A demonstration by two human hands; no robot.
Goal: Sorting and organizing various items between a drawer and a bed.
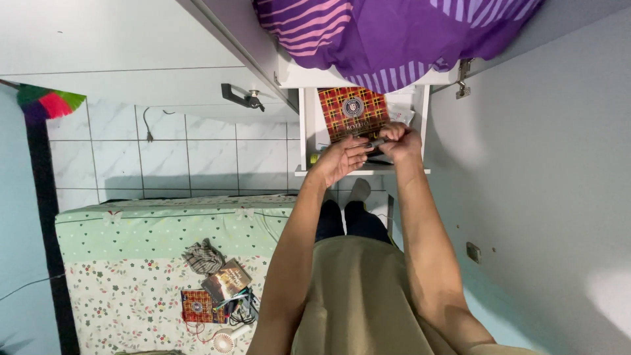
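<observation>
Both hands worked at one open white drawer.
Left hand and right hand were clamped on one dark pen-like object, partly hidden; one red plaid box lay inside.

Head view, straight down (close overhead)

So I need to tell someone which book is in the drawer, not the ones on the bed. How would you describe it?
Find the open white drawer under the purple striped cloth. The book lies flat inside it, just beyond the left hand and right hand. It has a red and yellow plaid cover with a round emblem at its centre, and is the largest thing in the drawer.
</observation>
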